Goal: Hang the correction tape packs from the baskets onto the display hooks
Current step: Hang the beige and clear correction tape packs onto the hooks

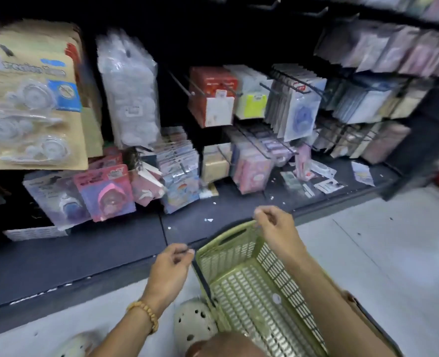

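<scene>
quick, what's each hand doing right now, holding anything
Left hand: fingers curled, pinching something small and thin; too blurred to name.
Right hand: fingers pinched at the far rim of the green basket; a real grip cannot be told.

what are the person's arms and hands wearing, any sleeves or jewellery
Both forearms are bare, with no sleeves and no gloves in view. The left hand has a bracelet of tan, wood-like beads at the wrist. The right hand shows no ring, watch or band.
</scene>
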A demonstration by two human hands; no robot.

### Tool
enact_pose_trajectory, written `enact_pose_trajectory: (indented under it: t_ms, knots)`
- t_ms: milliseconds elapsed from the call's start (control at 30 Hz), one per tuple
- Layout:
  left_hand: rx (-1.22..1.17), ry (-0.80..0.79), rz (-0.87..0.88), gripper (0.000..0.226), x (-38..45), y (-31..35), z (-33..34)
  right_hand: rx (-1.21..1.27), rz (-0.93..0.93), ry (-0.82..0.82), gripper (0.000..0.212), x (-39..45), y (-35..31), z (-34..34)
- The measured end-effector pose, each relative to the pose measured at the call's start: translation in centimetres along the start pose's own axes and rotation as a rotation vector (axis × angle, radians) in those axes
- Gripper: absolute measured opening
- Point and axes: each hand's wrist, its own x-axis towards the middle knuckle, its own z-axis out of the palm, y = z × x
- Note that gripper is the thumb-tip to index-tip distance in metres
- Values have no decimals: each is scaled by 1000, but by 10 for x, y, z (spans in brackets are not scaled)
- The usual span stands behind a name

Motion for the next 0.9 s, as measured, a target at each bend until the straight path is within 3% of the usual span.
enact_pose_trajectory:
  t_ms: [133,233,433,667,767,833,900]
  knots:
    - [107,-27,-34,27,-9,-37,33,-135,142,-93,13,-40,87,-29]
    - [127,-63,-61,49,-10,-57,49,-207,312,-231,20,-60,144,-35]
    - [83,-122,26,33,11,-77,76,-342,542,-496,22,-78,234,-10]
    - [61,-174,63,38,37,-85,92,-618,653,-540,41,-90,292,29]
    - [49,-187,67,41,40,-85,92,-611,637,-515,52,-95,309,36]
    - [49,-206,69,42,42,-87,90,-549,626,-553,40,-96,311,38]
    - [40,-218,72,41,44,-89,89,-483,565,-554,13,-94,309,37]
